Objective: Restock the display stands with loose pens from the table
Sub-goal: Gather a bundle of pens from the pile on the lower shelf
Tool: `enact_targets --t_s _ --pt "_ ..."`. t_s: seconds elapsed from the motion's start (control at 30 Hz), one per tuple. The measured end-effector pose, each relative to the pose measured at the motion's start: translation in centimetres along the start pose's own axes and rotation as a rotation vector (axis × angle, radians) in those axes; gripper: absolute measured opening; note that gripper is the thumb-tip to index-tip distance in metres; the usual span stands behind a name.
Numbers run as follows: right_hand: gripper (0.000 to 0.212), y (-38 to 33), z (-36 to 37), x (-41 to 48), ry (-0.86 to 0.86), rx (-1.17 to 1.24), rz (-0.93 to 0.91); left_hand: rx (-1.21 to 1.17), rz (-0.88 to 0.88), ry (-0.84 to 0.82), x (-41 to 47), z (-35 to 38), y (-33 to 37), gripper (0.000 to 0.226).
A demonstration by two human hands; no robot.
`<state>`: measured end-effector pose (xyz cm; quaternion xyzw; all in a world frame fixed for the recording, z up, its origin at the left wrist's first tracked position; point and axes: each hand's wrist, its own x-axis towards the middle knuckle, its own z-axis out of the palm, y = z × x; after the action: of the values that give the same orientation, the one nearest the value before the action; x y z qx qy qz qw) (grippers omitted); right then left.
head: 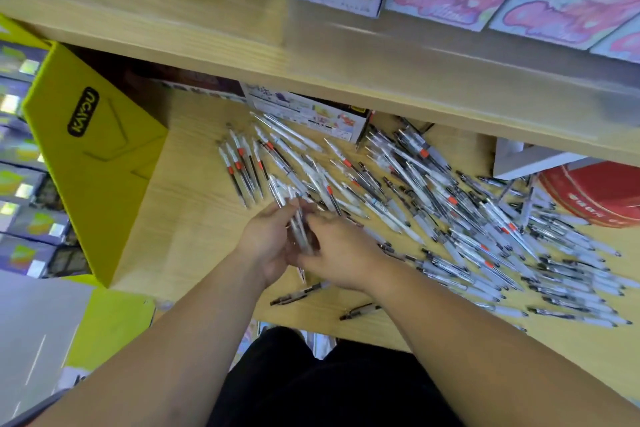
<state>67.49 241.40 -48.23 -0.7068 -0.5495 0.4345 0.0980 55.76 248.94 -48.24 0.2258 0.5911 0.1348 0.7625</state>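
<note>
Left hand (pixel 266 246), right hand (pixel 341 253) around clear, black-clipped pens (pixel 299 227)

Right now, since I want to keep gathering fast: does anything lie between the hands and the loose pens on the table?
Nothing visible does. The left hand and right hand hold a bundle of pens between them, and the loose pens lie uncovered on the table right beside them.

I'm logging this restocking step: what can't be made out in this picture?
Head view, pen bundle: its count, hidden by the left hand and right hand and blurred.
Head view, red container: cut off by the right edge; lettering blurred.
Head view, loose pens: print too small.
</note>
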Motion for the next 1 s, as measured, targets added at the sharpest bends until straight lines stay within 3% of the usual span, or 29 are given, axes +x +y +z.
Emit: enact_targets --t_s 0.1,0.2,0.43,0.67,0.8,0.9,1.0 --pt "0.046 0.5 -1.0 1.3 0.193 0.011 0.051 -0.064 -0.007 0.015 0.8 -2.1 0.7 0.027" --pt "0.043 1.8 -2.7 4.5 0.418 -0.185 0.111 -0.022 0.006 0.052 1.4 -4.4 1.7 0.019" --pt "0.063 -0.2 -2.9 11.7 0.309 -0.374 0.183 0.010 0.097 0.180 2.9 -9.5 3.4 0.014" --pt "0.057 -2.3 0.0 11.2 0.319 -0.362 0.180 0.232 0.214 0.380 5.0 -11.0 5.1 0.009" --pt "0.055 -2.9 0.1 11.1 0.287 -0.342 0.167 0.436 0.253 0.463 6.3 -10.0 6.7 0.030" --pt "0.054 -2.9 -0.6 11.7 0.294 -0.187 0.177 0.497 0.249 0.477 7.4 -9.1 7.7 0.053" --pt "0.052 -3.1 -1.1 12.8 0.301 -0.089 0.179 0.526 0.219 0.489 8.0 -8.0 8.4 0.053"
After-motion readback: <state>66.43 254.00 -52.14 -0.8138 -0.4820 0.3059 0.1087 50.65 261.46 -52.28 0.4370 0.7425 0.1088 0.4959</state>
